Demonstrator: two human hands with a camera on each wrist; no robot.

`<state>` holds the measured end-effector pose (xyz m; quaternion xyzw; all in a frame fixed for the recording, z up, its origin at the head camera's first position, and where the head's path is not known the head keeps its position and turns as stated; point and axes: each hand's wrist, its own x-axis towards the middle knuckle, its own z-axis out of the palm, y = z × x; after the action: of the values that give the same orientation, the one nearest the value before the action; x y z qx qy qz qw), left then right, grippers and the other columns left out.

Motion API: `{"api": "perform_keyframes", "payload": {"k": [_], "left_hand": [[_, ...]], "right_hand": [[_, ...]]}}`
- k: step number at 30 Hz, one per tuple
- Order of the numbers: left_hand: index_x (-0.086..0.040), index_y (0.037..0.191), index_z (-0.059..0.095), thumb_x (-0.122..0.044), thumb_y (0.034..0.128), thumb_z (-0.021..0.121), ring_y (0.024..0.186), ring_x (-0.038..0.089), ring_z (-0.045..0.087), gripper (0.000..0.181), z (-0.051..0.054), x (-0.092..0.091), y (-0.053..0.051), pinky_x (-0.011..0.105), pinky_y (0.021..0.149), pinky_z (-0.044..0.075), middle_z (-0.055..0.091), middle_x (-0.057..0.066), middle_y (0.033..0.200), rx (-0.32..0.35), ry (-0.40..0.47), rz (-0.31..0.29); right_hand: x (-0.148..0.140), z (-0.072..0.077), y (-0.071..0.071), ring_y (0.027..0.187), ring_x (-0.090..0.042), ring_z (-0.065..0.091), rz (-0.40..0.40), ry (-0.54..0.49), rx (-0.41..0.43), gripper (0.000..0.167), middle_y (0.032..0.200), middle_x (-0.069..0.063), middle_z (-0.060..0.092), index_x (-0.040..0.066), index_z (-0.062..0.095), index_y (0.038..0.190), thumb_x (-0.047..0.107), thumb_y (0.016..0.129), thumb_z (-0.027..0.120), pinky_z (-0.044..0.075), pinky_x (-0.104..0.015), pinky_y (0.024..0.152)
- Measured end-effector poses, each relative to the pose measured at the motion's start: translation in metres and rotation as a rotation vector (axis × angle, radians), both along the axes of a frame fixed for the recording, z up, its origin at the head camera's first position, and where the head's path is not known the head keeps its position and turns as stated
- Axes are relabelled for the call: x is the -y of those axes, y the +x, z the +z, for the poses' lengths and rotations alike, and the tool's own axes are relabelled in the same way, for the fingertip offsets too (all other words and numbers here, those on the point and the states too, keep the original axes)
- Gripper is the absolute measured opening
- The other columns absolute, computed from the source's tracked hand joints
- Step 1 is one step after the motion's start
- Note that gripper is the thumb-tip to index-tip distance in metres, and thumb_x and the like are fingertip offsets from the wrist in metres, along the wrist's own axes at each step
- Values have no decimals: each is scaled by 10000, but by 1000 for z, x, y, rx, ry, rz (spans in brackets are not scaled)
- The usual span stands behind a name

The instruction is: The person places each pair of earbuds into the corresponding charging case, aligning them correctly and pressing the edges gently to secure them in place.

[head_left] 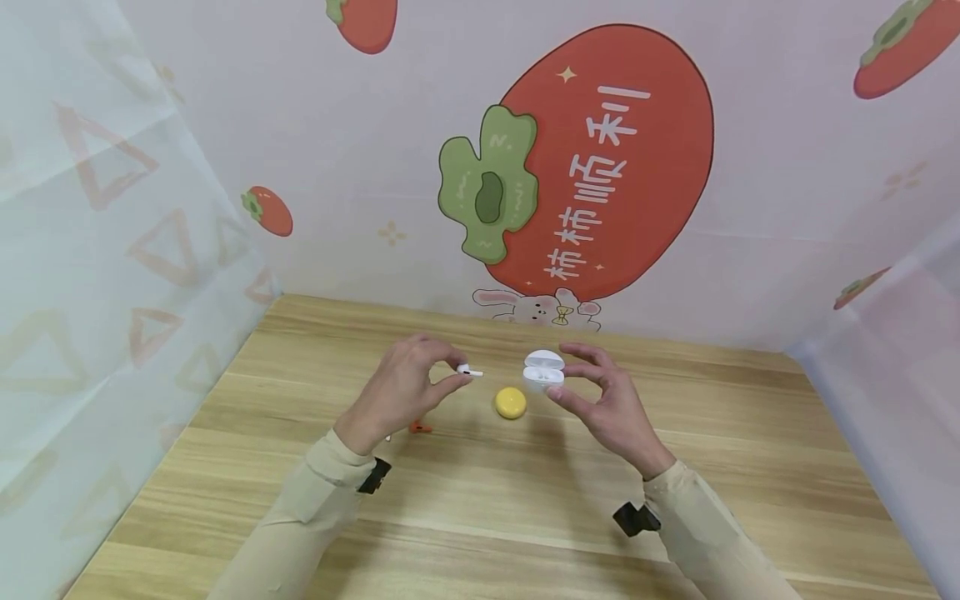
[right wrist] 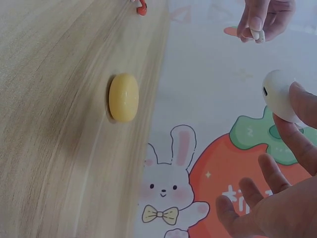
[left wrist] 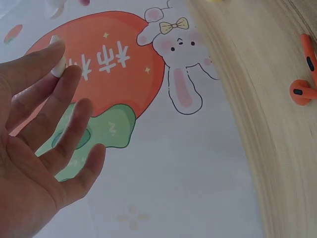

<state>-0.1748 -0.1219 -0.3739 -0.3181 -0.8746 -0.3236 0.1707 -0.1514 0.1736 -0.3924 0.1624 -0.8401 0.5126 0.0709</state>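
1. The left hand [head_left: 401, 385] pinches a small white earbud with a slim stem [head_left: 469, 372] between thumb and index finger, raised above the pale wood-grain tabletop [head_left: 480, 508]; the remaining fingers are loosely bent and spread.
2. The right hand [head_left: 609, 402] grips a small, rounded, glossy white case [head_left: 543, 377] between thumb and fingers, also in the air. Its hinged lid stands up, and its inside faces the head camera.
3. The earbud and the case are apart, the stem pointing toward the case.
4. A glossy yellow, pebble-shaped object [head_left: 511, 403] lies on the tabletop between the two hands.
5. An orange earbud with a black oval mark [left wrist: 300, 92] lies on the tabletop near the left wrist. A tiny white piece [head_left: 388, 437] shows beside that wrist, mostly hidden.
6. Behind the tabletop hangs a pale backdrop [head_left: 337, 150] printed with persimmons and a white rabbit.
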Motion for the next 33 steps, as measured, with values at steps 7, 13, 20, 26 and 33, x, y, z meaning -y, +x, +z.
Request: {"api": "perform_keyframes", "payload": {"k": [7, 13, 20, 26, 33], "left_hand": [[-115, 943, 791, -143, 820, 860, 895, 189, 632, 143, 1, 0, -1, 366, 744, 488, 753, -52, 875, -48, 45, -39], [-88, 950, 796, -105, 796, 872, 868, 213, 640, 173, 1, -2, -2, 361, 717, 493, 758, -31, 872, -105, 83, -69], [-70, 995, 802, -77, 792, 868, 865, 196, 645, 213, 2, -6, 0, 361, 720, 501, 766, -14, 894, -149, 99, -81], [-71, 995, 810, -95, 776, 882, 876, 197, 664, 232, 3, -9, 1, 360, 742, 520, 773, -2, 900, -192, 123, -87], [-91, 950, 819, -81, 737, 904, 847, 187, 665, 229, 3, -16, 2, 387, 782, 512, 769, -8, 863, -253, 153, -84]], "right_hand": [[2, 0, 0, 1332, -336, 477, -7, 0, 3, 238, 1410, -171, 542, 12, 767, 1082, 110, 871, 814, 393, -585, 1029], [3, 0, 0, 1329, -340, 479, -9, -4, 5, 239, 1409, -166, 543, 13, 768, 1085, 110, 872, 814, 392, -587, 1033], [1, 0, 0, 1335, -344, 476, -5, -1, 9, 240, 1412, -150, 543, 13, 766, 1086, 115, 874, 812, 387, -588, 1038], [0, 0, 0, 1340, -343, 470, -3, 5, 8, 234, 1414, -170, 535, 9, 764, 1080, 116, 876, 810, 385, -597, 1043], [-2, -1, 0, 1336, -338, 474, 6, -3, -1, 242, 1408, -135, 547, 12, 765, 1088, 110, 872, 813, 391, -586, 1035]]}}
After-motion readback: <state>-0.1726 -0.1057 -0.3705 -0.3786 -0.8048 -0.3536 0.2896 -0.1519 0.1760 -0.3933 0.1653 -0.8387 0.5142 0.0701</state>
